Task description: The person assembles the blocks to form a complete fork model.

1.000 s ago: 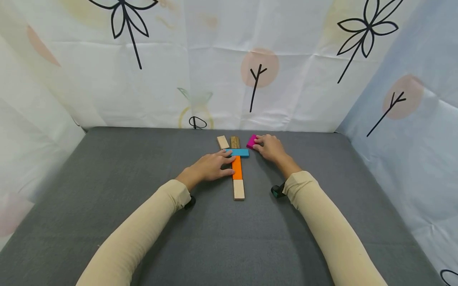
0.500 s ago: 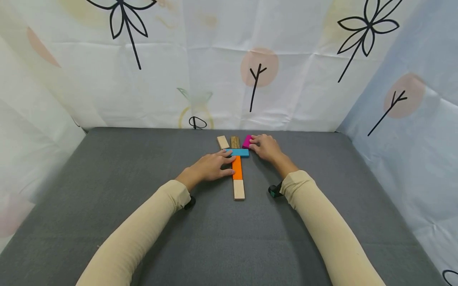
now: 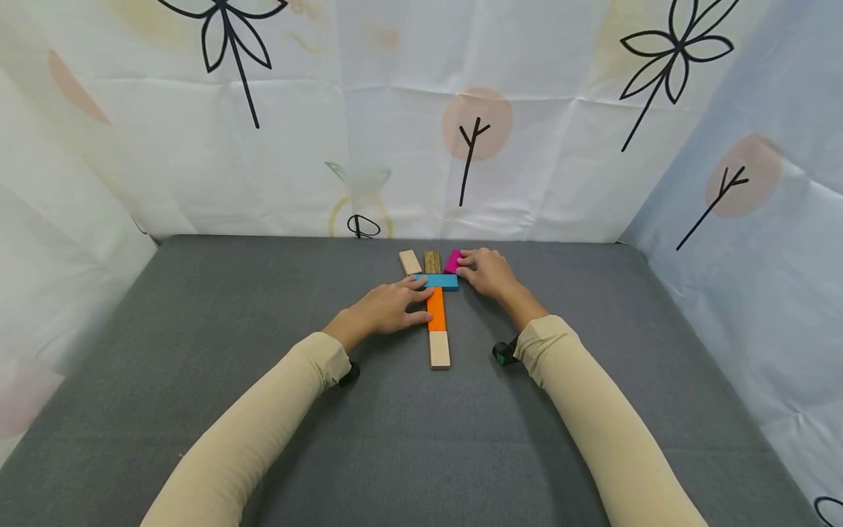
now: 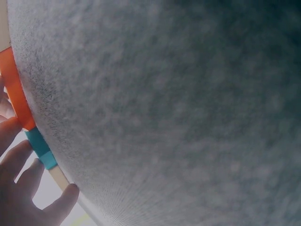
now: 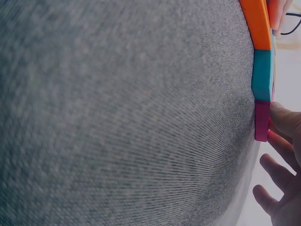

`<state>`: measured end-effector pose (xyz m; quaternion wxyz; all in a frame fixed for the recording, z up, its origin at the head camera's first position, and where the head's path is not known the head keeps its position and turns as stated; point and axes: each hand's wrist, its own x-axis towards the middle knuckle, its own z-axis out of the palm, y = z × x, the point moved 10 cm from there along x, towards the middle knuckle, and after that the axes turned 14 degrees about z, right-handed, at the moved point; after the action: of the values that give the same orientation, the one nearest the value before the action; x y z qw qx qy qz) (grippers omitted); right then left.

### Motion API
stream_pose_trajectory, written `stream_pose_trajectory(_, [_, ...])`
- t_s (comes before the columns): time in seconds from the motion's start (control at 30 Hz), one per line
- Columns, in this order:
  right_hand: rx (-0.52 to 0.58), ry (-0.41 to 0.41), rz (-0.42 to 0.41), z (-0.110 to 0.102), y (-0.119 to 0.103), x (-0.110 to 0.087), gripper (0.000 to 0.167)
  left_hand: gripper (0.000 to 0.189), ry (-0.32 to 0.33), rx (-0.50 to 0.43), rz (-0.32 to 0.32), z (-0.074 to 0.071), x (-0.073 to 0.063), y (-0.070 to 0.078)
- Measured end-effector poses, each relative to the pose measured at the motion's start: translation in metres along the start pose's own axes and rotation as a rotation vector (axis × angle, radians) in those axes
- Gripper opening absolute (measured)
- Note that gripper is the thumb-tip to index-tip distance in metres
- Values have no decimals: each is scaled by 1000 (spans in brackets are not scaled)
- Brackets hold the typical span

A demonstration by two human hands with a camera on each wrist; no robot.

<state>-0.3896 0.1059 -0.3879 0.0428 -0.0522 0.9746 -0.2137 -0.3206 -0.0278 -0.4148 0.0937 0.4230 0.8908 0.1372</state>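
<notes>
My left hand [image 3: 387, 307] lies with fingers extended over a flat blue wooden block [image 3: 443, 281] and an orange block [image 3: 436, 310]. Below the orange one a pale wooden block [image 3: 439, 350] continues the column; a brown block [image 3: 432, 262] stands above the blue crosspiece. At upper left a second pale block [image 3: 410, 261] lies slanted. My right hand [image 3: 489, 272] pinches a magenta block [image 3: 451, 261] between thumb and finger, at the blue block's upper right. In the right wrist view the magenta block [image 5: 262, 120] appears to meet the end of the blue block [image 5: 262, 74].
A grey cloth-covered table [image 3: 421, 454] spreads around the blocks. Behind it hangs a white printed fabric backdrop [image 3: 408, 132], with more fabric on both sides. A dark wrist camera [image 3: 506, 353] sits under the right cuff.
My right hand has slid the magenta block a little to the left, closer to the brown block and against the blue one. My left hand has stayed in place.
</notes>
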Motion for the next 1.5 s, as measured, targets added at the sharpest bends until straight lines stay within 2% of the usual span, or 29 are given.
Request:
stream_pose_trajectory(0.63, [-49, -1, 14, 3, -3, 2, 36, 63, 2, -4, -10, -2, -2, -1])
stream_pose_trajectory(0.87, [-75, 11, 21, 2, -1, 0, 36, 63, -5, -2, 5, 1, -2, 1])
stream_pose_trajectory(1.1, [-109, 23, 0, 1, -2, -2, 35, 63, -9, 13, 0, 2, 0, 2])
stream_pose_trajectory(1.37, [-132, 1, 19, -7, 5, -3, 46, 60, -3, 29, -25, -4, 6, 2])
stream_pose_trajectory(1.5, [-172, -5, 13, -12, 7, -6, 50, 60, -33, 23, -51, -4, 9, -1])
